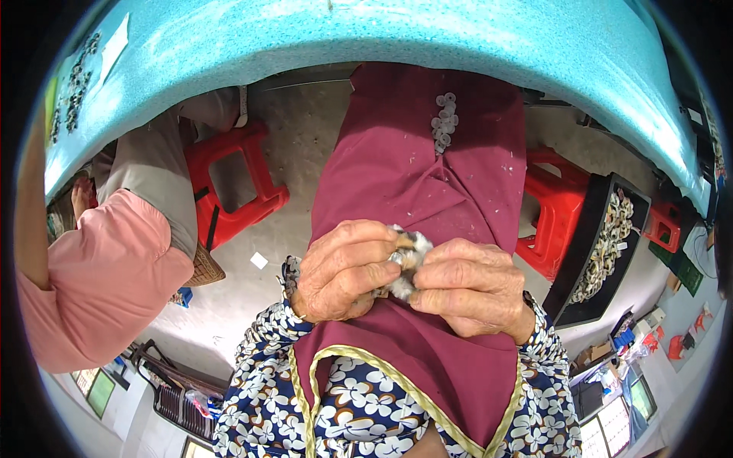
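Working over a lap draped in a maroon apron (416,175), a seated person holds a small bundle of whitish and tan pieces (407,258) between both hands, just above the knees and near the body. In the head view, the left hand (343,269) curls around the bundle's left side, thumb and fingers pressed together on it; the right hand (469,286) closes on the right side, fingertips pinching the same cluster. What the pieces are is too small to tell. Farther out on the apron lies a small pile of pale round discs (443,120). A turquoise table (366,38) arcs across the far side, and red plastic stools (240,179) stand on the concrete floor to left and right. At right, a black tray (592,252) leans, filled with pale pieces. Another person in a pink sleeve (107,282) sits at left. Judged from this grip, the work goes best with both hands kept low over the apron, so anything dropped lands on cloth.
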{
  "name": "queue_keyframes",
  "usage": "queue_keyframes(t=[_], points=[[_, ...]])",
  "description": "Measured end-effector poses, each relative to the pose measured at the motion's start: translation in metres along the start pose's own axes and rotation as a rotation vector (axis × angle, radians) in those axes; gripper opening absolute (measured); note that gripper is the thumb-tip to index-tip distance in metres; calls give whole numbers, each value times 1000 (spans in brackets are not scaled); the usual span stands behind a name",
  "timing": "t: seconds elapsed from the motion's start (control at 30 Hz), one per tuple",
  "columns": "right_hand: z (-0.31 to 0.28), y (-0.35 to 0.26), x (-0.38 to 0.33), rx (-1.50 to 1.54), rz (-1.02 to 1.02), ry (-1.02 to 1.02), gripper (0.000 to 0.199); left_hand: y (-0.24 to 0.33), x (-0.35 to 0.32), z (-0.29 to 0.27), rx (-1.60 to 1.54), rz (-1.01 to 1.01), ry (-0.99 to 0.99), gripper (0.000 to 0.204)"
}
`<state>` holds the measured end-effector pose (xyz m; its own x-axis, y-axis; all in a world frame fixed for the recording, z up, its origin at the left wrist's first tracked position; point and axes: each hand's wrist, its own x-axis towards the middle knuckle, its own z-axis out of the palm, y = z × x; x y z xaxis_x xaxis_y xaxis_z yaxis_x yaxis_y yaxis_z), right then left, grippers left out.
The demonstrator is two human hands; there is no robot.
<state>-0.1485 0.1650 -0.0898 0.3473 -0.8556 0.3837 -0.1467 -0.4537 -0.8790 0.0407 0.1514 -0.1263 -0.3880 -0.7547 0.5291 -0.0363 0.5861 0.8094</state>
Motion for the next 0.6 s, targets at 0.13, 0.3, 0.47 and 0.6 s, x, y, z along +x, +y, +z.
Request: queue_keyframes(t=[0.13,0.3,0.47,0.6], points=[[-3,0,2,-3,14,-27,20,0,-1,-2,46,18,38,27],[-2,0,2,15,-11,-76,18,0,1,-4,89,62,-24,25],[-4,1,6,-19,-98,-111,14,1,0,-3,110,3,-14,19],[-3,1,6,5,-101,-131,12,-1,-4,0,108,28,15,16]])
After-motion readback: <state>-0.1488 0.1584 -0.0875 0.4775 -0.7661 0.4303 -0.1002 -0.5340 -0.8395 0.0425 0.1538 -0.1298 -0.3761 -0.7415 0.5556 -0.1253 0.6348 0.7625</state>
